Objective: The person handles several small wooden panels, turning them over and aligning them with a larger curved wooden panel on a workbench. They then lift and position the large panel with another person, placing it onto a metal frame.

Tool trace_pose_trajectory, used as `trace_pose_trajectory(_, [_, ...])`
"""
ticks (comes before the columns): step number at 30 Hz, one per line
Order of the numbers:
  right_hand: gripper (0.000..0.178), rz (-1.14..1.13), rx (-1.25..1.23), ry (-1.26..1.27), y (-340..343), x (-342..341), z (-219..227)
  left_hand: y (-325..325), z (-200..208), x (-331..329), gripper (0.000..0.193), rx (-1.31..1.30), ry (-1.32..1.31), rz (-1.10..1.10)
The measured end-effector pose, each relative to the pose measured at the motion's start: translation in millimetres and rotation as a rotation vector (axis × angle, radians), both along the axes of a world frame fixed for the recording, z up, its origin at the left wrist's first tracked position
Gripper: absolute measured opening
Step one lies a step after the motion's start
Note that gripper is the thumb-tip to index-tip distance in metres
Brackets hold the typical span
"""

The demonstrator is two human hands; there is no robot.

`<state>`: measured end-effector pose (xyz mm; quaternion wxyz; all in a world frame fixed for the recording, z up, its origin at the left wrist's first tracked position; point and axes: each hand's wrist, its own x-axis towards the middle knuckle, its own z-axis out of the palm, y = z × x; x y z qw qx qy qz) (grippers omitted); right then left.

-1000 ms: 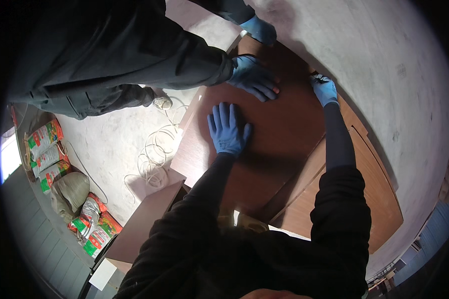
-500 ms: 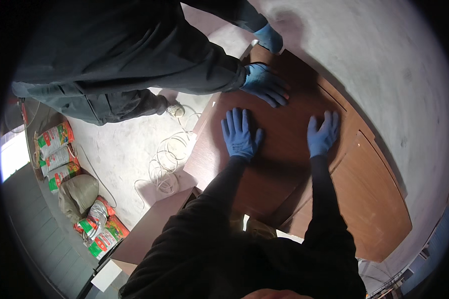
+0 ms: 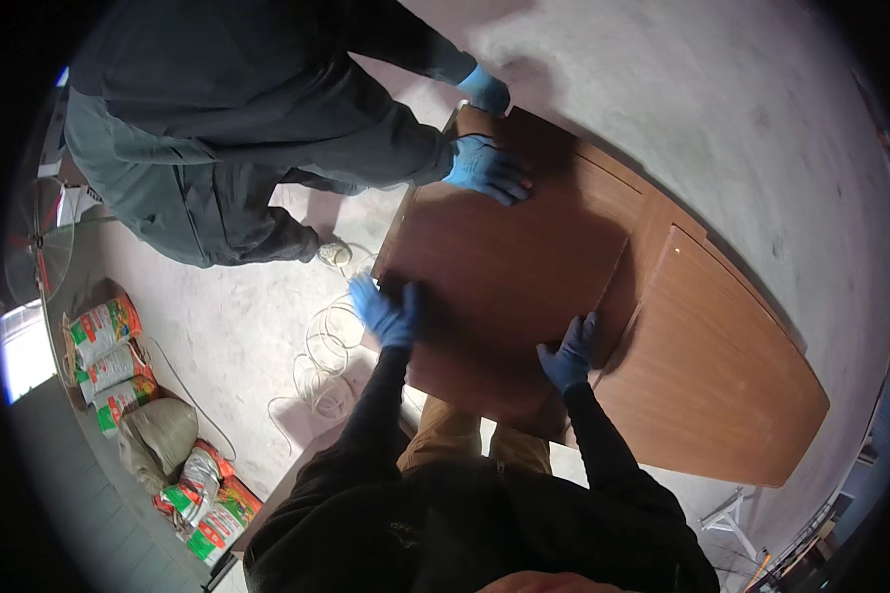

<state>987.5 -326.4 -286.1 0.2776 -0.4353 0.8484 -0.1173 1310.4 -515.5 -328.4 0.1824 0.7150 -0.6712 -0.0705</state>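
A broad brown wood-grain panel lies in front of me, its surface partly in shadow. My left hand, in a blue glove, is at the panel's left edge with fingers spread and slightly blurred. Near the seam on the right side, my right hand, gloved alike, rests with the thumb apart from the fingers; I see nothing held in it. A co-worker's gloved hand lies flat on the far part of the panel, and their other hand is at its far corner.
Another brown panel with a curved look extends right. The co-worker's leg stands at left. A coiled white cable lies on the pale floor. Filled bags line the left side, and a white stand is at lower right.
My left hand has moved left and nearer, from the panel's surface to its edge. My right hand has come left and nearer to me. The co-worker's hands remain on the panel.
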Motion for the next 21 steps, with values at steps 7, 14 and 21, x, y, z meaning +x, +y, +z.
trace_pose_trajectory(7, [0.110,-0.022,0.175,-0.013,-20,2,10,19,-16,123,0.054,0.748,0.593,-0.013])
trace_pose_trajectory(14, [0.119,-0.022,0.371,0.045,-28,2,2,10,-6,112,0.071,0.798,0.331,-0.130])
trace_pose_trajectory(21, [0.129,-0.086,0.355,-0.003,-42,8,17,0,7,97,0.091,0.900,-0.029,-0.058])
